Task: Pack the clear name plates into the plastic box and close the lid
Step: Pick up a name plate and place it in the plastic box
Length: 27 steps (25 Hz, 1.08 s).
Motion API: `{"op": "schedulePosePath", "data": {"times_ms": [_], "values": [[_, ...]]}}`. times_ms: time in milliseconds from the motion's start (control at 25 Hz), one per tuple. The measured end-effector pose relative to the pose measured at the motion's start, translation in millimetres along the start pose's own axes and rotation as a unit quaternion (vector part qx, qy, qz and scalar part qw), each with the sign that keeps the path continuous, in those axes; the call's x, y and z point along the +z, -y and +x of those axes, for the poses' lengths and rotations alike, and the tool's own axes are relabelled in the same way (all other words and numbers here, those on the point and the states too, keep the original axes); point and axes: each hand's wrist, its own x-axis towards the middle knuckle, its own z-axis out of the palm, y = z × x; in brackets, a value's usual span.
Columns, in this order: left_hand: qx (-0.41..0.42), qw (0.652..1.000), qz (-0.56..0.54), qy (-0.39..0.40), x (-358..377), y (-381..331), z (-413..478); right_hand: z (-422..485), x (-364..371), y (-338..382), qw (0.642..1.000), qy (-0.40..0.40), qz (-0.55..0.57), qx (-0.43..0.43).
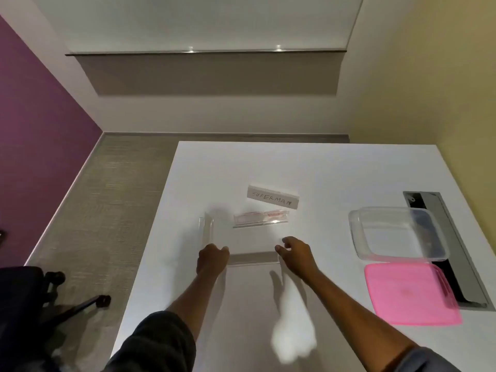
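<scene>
White surface (335, 167) carried all things. Plastic box (397, 233) stood empty at right side, pink lid (410, 294) lay just beside, nearer to person. Four clear name plates were out, none packed yet: nearest plate (253, 257) between both hands, one (206, 229) at left, one (261, 219) behind, labelled one (272, 201) farthest. Left hand (212, 260) fingers clamped on plate end. Right hand (295, 253) fingers curled at other end, grip unclear. Packing and lid closing remained.

White table (335, 167) in room corner. Purple wall (32, 124) on left, yellowish wall (429, 76) on right, white far wall with a whiteboard (204, 22) and a grey panel below it. Grey-beige carpet (107, 197). Black office chair (32, 299) at bottom left. Grey cable tray (456, 251) set into table's right edge.
</scene>
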Motion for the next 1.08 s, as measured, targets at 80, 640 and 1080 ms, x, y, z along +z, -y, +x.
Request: {"op": "schedulePosePath", "data": {"times_ms": [80,640,1080], "values": [[-0.037,0.996,-0.083,0.025,1,5,8,3,8,4,1.0,-0.01,0.018,0.023],[-0.169,0.948,-0.263,0.055,14,22,44,9,39,-6,0.967,-0.082,0.205,0.13],[-0.157,0.884,-0.429,0.099,16,24,20,-14,21,-23,0.888,-0.129,0.411,0.158]]}}
